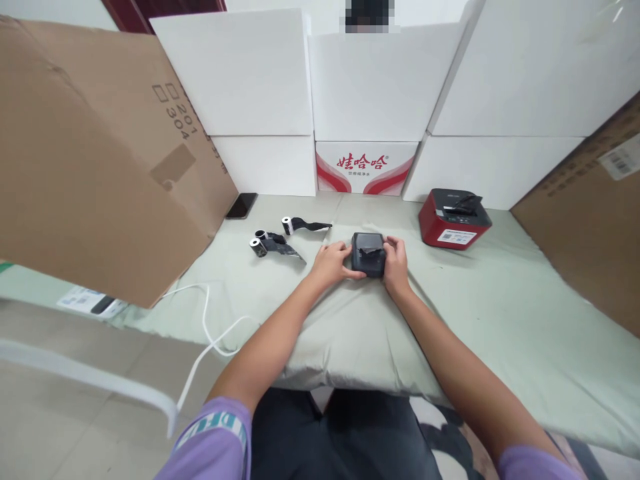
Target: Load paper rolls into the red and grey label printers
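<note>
A small black printer (369,253) rests on the pale green cloth (480,313) in front of me. My left hand (331,262) grips its left side with curled fingers. My right hand (395,260) holds its right side the same way. A strip of dark paper sticks out of the printer's top. To the left lie three small paper rolls with dark strips unwound: one (287,225) farther back, two (259,243) closer together.
A red and black printer (453,219) sits at the back right. A dark phone (241,205) lies near a large brown cardboard sheet (90,160). White boxes (370,87) line the back. A white cable (205,333) trails left. Another cardboard sheet (595,220) stands at right.
</note>
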Motion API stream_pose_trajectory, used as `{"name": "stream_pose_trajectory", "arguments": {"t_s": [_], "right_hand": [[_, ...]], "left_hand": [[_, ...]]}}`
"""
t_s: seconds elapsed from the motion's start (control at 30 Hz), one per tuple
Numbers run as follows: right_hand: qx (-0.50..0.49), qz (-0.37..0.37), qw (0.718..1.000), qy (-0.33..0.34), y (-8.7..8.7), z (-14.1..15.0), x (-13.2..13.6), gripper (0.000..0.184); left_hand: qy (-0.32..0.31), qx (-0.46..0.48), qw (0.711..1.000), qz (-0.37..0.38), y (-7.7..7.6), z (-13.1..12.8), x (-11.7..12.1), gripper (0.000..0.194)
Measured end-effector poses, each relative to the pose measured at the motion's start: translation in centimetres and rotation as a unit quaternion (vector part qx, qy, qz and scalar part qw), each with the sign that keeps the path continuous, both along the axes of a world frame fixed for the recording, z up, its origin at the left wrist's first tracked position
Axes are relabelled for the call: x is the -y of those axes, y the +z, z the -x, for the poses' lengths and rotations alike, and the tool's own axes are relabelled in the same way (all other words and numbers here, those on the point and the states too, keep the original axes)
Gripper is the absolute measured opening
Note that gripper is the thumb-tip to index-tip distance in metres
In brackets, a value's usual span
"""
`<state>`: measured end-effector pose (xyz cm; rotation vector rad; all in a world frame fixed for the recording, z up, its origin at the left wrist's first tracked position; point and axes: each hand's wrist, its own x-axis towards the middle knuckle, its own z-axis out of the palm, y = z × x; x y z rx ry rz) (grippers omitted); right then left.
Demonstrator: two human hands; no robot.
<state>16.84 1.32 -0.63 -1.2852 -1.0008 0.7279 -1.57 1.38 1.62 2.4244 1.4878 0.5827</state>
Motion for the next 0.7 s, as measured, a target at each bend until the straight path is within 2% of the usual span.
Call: {"name": "stream_pose_trajectory", "arguments": {"t_s": [0.27,0.4,0.53,0.6,0.7], "right_hand": [[0.021,0.003,1.000,-0.009,0.3,0.0,0.0,0.041],[0.014,-0.007,1.000,-0.021,0.3,0.1,0.4,0.040],[0.051,-0.051,0.996,-0.058,0.4,0.1,1.4,0.032],[0.053,-0.063,0.996,-0.044,0.4,-0.2,1.5,0.034],[0.021,-0.058,0.998,0.026,0.2,-0.7,1.0,0.047]], "left_hand": [[-0.005,-0.033,0.999,0.013,0.8,-0.1,-0.2,0.074],[-0.004,-0.013,1.000,0.007,0.3,0.0,-0.2,0.077],[-0.017,0.013,1.000,0.000,-0.4,0.1,-0.3,0.077],[-0.024,0.026,0.999,-0.001,-0.5,0.2,-0.3,0.079],[-0.029,0.042,0.999,-0.002,-0.6,0.4,-0.3,0.078]]}}
